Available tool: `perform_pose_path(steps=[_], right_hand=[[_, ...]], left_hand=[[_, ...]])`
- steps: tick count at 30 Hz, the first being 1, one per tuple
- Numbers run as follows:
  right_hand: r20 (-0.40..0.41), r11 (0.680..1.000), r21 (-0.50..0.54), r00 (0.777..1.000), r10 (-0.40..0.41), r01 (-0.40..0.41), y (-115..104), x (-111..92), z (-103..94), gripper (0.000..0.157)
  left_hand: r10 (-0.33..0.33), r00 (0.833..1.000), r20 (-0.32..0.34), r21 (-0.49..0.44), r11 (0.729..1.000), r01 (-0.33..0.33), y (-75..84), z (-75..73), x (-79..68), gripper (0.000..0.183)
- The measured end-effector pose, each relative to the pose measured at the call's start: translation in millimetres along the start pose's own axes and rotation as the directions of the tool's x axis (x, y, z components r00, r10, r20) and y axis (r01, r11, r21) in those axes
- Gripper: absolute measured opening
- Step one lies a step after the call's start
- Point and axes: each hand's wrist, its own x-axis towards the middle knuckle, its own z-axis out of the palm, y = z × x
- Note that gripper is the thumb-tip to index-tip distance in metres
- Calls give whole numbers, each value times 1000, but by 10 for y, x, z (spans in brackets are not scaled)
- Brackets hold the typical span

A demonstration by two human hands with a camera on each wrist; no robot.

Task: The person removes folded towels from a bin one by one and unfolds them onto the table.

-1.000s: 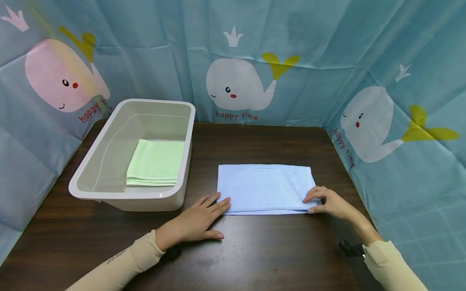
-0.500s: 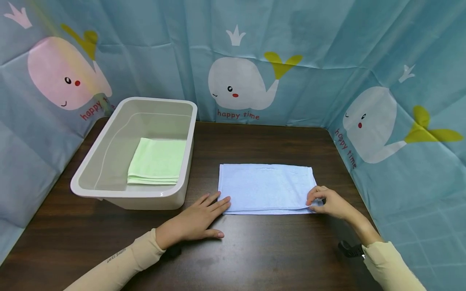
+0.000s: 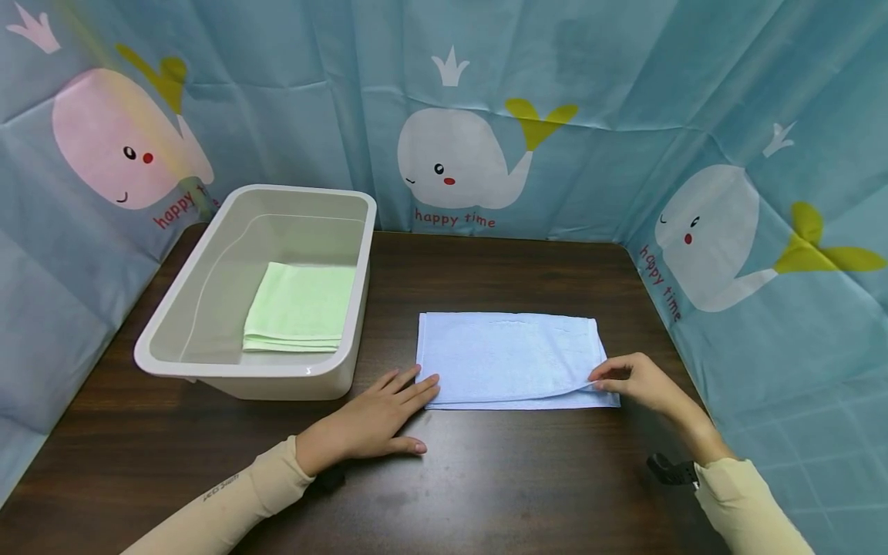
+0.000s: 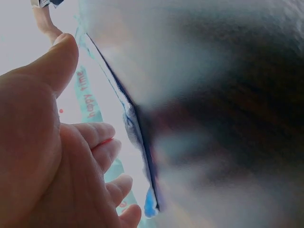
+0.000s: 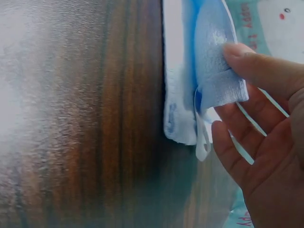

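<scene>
A light blue towel (image 3: 506, 351), folded into a wide rectangle, lies on the dark wooden table. My right hand (image 3: 641, 381) pinches the near right corner of its upper layer between thumb and fingers. That corner is raised a little, and the lower layer shows beneath it. In the right wrist view the lifted towel corner (image 5: 221, 85) sits under the thumb, and a small white loop (image 5: 203, 142) hangs beside it. My left hand (image 3: 371, 424) lies flat with fingers spread, its fingertips on the towel's near left corner.
Left of the towel stands a pale grey plastic tub (image 3: 357, 308) with a folded light green towel (image 3: 301, 308) inside. A blue curtain (image 3: 590, 169) printed with whales encloses the back and sides of the table (image 3: 486, 493).
My right hand has taken hold of the upper layer's near right corner and lifted it slightly, uncovering the layer below. My left hand has stayed in place.
</scene>
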Motion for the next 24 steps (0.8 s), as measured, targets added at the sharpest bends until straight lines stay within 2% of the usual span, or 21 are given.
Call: perform_pose_path(steps=[4, 8, 21, 24], right_hand=[[-41, 1000, 12, 999, 29, -29, -38, 13, -42, 17], [-87, 1000, 13, 996, 13, -12, -91, 38, -98, 19], [-199, 991, 7, 972, -128, 132, -312, 328, -298, 13], [-236, 990, 32, 964, -125, 136, -354, 414, -322, 14]], left_hand=[[0, 1000, 2, 3, 1000, 0, -3, 6, -1, 86], [-2, 1000, 6, 5, 1000, 2, -1, 11, -3, 85], [-1, 1000, -3, -4, 1000, 1, 18, -13, -31, 86], [-5, 1000, -5, -9, 1000, 5, 22, -18, -36, 86]])
